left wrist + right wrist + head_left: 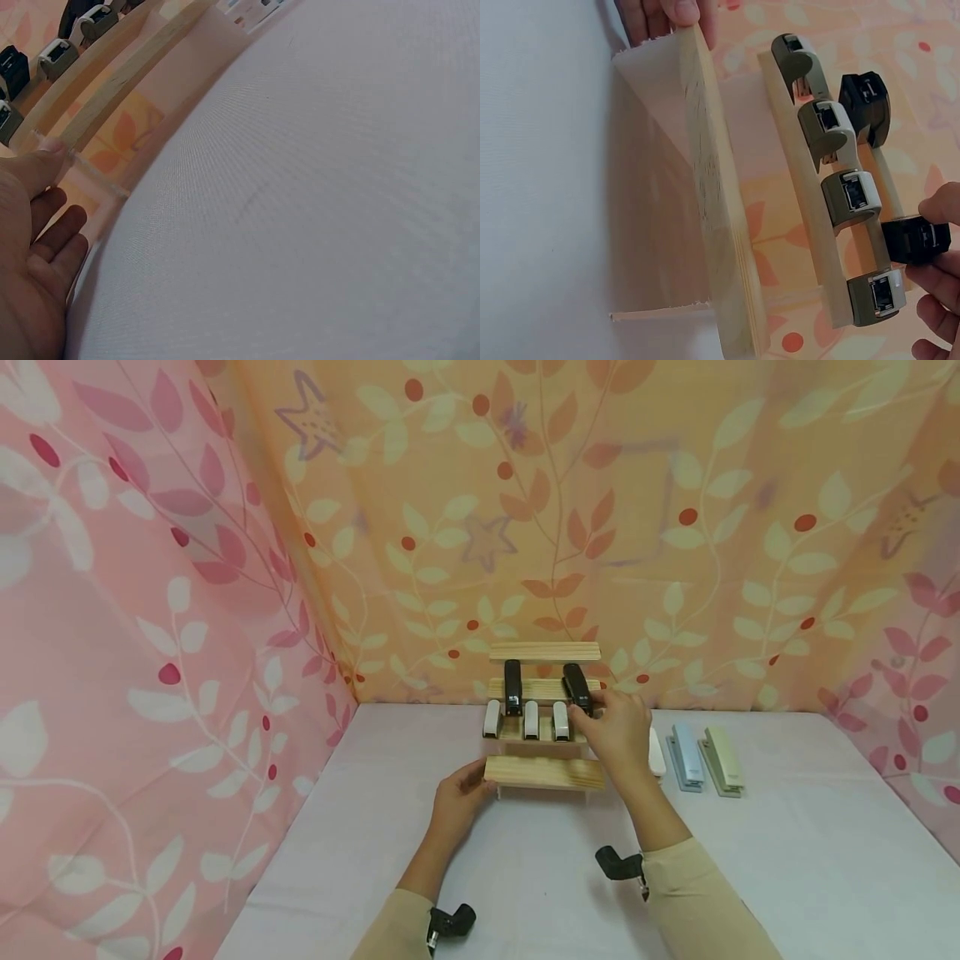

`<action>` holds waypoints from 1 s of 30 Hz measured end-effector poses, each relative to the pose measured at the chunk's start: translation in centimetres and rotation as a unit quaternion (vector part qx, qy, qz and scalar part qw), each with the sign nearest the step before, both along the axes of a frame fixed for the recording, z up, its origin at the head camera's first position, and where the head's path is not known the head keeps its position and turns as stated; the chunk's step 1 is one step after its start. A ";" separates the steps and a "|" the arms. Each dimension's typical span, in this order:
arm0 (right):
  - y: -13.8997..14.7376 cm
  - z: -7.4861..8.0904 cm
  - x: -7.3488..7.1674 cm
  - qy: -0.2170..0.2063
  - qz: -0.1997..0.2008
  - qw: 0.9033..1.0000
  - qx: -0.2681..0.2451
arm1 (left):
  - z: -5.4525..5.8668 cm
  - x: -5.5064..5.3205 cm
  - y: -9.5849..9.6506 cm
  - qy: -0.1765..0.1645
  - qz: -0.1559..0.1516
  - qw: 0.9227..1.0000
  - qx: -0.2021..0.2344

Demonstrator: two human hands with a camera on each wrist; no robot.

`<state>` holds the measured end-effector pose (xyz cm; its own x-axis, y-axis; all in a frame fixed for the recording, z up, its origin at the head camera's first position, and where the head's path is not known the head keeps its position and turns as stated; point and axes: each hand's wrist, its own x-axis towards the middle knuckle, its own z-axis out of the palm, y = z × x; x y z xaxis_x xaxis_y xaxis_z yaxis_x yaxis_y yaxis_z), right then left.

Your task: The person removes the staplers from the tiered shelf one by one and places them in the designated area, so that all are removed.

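Observation:
A tiered display rack with pale wooden shelves (pixel 544 772) and clear side panels (pixel 654 82) stands on the table. My left hand (pixel 455 806) grips the left end of its lowest shelf, thumb at the edge. Several white-and-grey staplers (pixel 852 196) line the second shelf; in the head view my right hand covers the rightmost one. On the shelf above, one black stapler (pixel 513 687) stands at the left. My right hand (pixel 621 731) pinches another black stapler (pixel 576 687), slightly tilted, at the right end between thumb and fingers.
Right of the rack, a light blue stapler (pixel 686 758) and a pale green stapler (pixel 722 762) lie on the white-covered table (pixel 795 860). A white stapler (pixel 656 755) lies partly behind my right wrist. Patterned curtains (pixel 420 552) hang behind the rack and at the sides.

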<state>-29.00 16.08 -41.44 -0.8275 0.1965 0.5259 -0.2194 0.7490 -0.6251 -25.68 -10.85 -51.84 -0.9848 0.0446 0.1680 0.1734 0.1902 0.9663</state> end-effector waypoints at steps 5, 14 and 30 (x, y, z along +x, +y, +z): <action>0.0 0.0 0.0 0.014 -0.014 1.000 -0.006 | 0.3 0.2 0.0 0.007 -0.003 1.000 0.002; 0.4 -0.2 -0.1 0.055 -0.030 0.998 -0.019 | 0.5 0.3 0.0 0.010 -0.001 1.000 0.004; 2.4 0.0 1.4 0.141 -0.005 0.988 -0.067 | -3.0 -1.6 -0.7 0.018 -0.010 1.000 0.021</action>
<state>-27.64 18.52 -41.41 -0.6492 0.2873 0.7042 -0.3920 0.6671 -0.6335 -27.31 -11.52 -54.81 -0.9772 0.0572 0.2047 0.2110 0.1459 0.9665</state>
